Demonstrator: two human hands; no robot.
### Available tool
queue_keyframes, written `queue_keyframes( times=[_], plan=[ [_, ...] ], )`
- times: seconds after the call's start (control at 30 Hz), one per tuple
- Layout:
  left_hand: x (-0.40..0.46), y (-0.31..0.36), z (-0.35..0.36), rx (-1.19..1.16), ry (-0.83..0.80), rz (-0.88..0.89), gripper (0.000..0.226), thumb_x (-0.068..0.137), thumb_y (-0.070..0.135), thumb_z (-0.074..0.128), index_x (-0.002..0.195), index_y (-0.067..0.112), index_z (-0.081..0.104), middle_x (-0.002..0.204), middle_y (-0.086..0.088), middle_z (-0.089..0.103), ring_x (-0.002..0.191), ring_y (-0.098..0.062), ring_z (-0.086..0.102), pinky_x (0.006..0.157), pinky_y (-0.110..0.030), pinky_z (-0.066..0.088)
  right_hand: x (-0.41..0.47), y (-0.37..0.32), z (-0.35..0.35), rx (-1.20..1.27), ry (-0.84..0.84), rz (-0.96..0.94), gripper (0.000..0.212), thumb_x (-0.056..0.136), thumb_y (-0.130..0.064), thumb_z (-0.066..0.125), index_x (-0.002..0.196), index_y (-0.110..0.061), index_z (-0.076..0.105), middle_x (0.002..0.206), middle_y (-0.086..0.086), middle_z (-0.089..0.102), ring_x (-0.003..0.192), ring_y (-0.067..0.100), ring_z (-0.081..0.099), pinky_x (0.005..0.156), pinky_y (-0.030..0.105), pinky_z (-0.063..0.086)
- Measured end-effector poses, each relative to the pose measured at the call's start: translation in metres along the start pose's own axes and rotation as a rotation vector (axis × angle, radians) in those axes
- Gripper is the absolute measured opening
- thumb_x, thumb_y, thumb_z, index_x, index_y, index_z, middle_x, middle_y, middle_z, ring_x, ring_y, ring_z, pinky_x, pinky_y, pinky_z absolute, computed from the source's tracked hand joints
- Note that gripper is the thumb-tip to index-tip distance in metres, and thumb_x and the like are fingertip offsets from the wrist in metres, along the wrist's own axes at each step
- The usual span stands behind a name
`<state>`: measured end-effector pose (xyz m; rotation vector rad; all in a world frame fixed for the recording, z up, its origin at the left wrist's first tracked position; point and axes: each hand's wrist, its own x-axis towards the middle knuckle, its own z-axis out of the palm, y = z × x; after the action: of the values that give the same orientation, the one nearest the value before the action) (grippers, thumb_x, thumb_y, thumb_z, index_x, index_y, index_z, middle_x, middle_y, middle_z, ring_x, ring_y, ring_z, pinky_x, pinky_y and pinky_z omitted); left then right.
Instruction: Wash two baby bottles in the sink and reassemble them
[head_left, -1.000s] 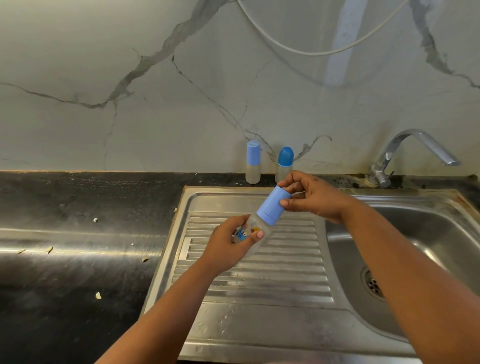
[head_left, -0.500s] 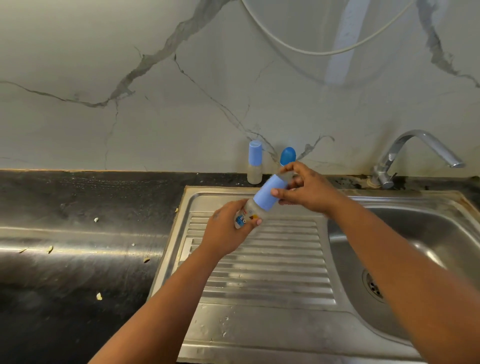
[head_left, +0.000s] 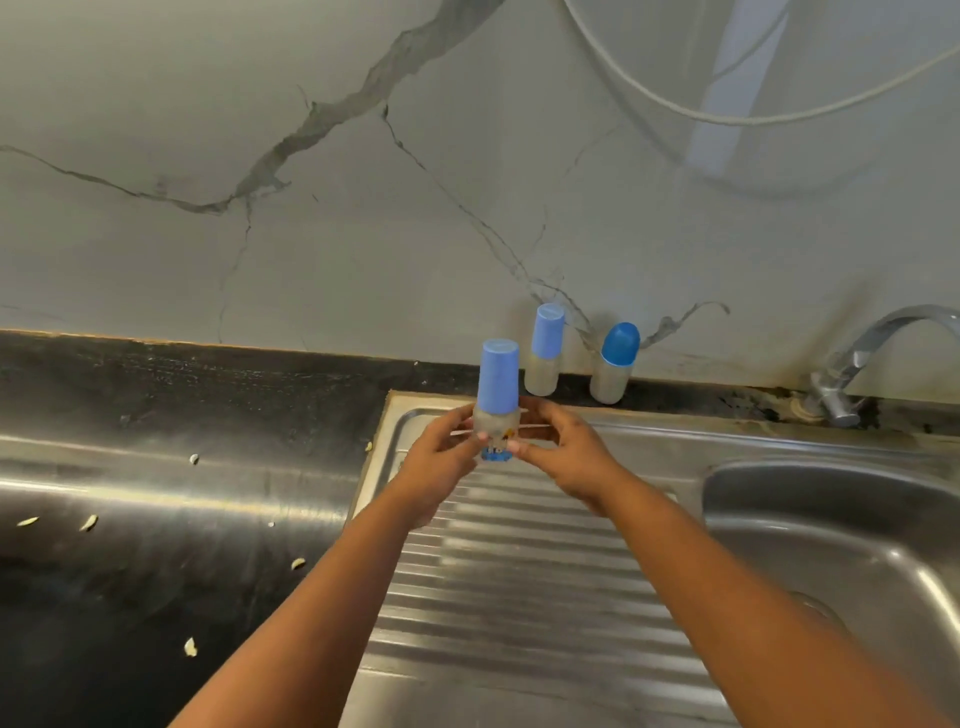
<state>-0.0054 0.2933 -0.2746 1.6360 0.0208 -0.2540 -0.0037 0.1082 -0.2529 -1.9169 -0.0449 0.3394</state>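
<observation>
The capped baby bottle (head_left: 497, 400) had swung from tilted to upright. The left hand (head_left: 439, 462) and right hand (head_left: 563, 452) gripped its body; best set down level beside the two bottles (head_left: 543, 358) behind.

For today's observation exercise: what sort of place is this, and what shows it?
Most likely a home kitchen: a steel sink with ribbed drainboard, a tap, and a dark worktop against a marble-look wall.
</observation>
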Motion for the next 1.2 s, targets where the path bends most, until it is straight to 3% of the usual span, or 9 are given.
queue_keyframes(
  times=[0.1,0.2,0.3,0.43,0.5,0.67,0.9,1.03,1.2],
  plan=[
    [0.038,-0.008,-0.013,0.230,0.043,0.084,0.035,0.092,0.020,0.066,0.126,0.024,0.059,0.120,-0.009,0.057,0.111,-0.020,0.060,0.093,-0.038,0.053,0.031,0.003,0.011,-0.124,0.127,-0.035,0.053,0.086,-0.022,0.072,0.134,-0.021,0.049,0.119,-0.007,0.061,0.107,0.008,0.059,0.091,0.026,0.047],
    [0.075,-0.005,-0.016,0.327,0.086,0.115,0.037,0.089,0.012,0.068,0.125,0.014,0.060,0.114,-0.004,0.060,0.102,-0.011,0.060,0.096,-0.032,0.050,0.067,0.004,0.021,-0.183,0.256,-0.107,0.046,0.083,-0.014,0.075,0.123,-0.015,0.053,0.111,-0.003,0.064,0.098,0.010,0.061,0.081,0.016,0.046],
    [0.107,-0.005,-0.017,0.320,0.132,0.125,0.033,0.089,0.006,0.067,0.121,0.012,0.062,0.109,-0.001,0.066,0.099,-0.014,0.064,0.095,-0.035,0.051,0.103,0.007,0.025,-0.205,0.336,-0.161,0.046,0.081,-0.007,0.074,0.121,-0.012,0.053,0.110,0.003,0.066,0.097,0.017,0.063,0.086,0.028,0.051],
    [0.141,-0.018,-0.020,0.358,0.207,0.110,0.030,0.088,0.006,0.065,0.118,0.013,0.062,0.110,-0.002,0.069,0.102,-0.018,0.065,0.094,-0.040,0.051,0.143,0.014,0.031,-0.245,0.339,-0.151,0.046,0.085,-0.003,0.067,0.128,-0.013,0.051,0.117,0.005,0.065,0.105,0.021,0.063,0.091,0.033,0.051],
    [0.153,-0.027,-0.020,0.390,0.202,0.110,0.032,0.088,0.005,0.065,0.118,0.013,0.062,0.110,-0.002,0.070,0.102,-0.019,0.065,0.094,-0.042,0.051,0.155,0.022,0.035,-0.249,0.344,-0.130,0.046,0.087,-0.002,0.064,0.130,-0.012,0.050,0.118,0.006,0.064,0.108,0.022,0.062,0.091,0.029,0.049],
    [0.167,-0.038,-0.022,0.427,0.264,0.139,0.032,0.087,0.002,0.062,0.118,0.013,0.066,0.105,-0.002,0.072,0.099,-0.017,0.067,0.091,-0.036,0.053,0.167,0.037,0.041,-0.288,0.382,-0.116,0.055,0.090,-0.002,0.061,0.140,-0.013,0.042,0.126,0.009,0.060,0.112,0.023,0.059,0.091,0.027,0.045],
    [0.165,-0.040,-0.019,0.441,0.256,0.164,0.034,0.088,0.005,0.065,0.121,0.011,0.065,0.105,-0.005,0.072,0.096,-0.019,0.068,0.091,-0.041,0.054,0.170,0.041,0.041,-0.314,0.392,-0.125,0.053,0.092,-0.001,0.056,0.142,-0.013,0.039,0.125,0.011,0.059,0.110,0.023,0.058,0.085,0.021,0.041],
    [0.163,-0.039,-0.015,0.455,0.251,0.159,0.033,0.087,0.005,0.065,0.119,0.011,0.065,0.104,-0.005,0.072,0.096,-0.022,0.067,0.090,-0.045,0.054,0.170,0.040,0.044,-0.302,0.381,-0.116,0.059,0.091,-0.005,0.061,0.143,-0.015,0.035,0.119,0.010,0.062,0.104,0.024,0.061,0.080,0.024,0.042],
    [0.157,-0.033,-0.012,0.487,0.338,0.122,0.050,0.089,0.008,0.065,0.137,0.006,0.050,0.125,-0.011,0.060,0.112,-0.025,0.060,0.097,-0.035,0.048,0.161,0.034,0.038,-0.271,0.413,-0.097,0.058,0.095,-0.001,0.051,0.147,-0.013,0.027,0.126,0.008,0.056,0.111,0.022,0.057,0.079,0.019,0.038]
  ],
)
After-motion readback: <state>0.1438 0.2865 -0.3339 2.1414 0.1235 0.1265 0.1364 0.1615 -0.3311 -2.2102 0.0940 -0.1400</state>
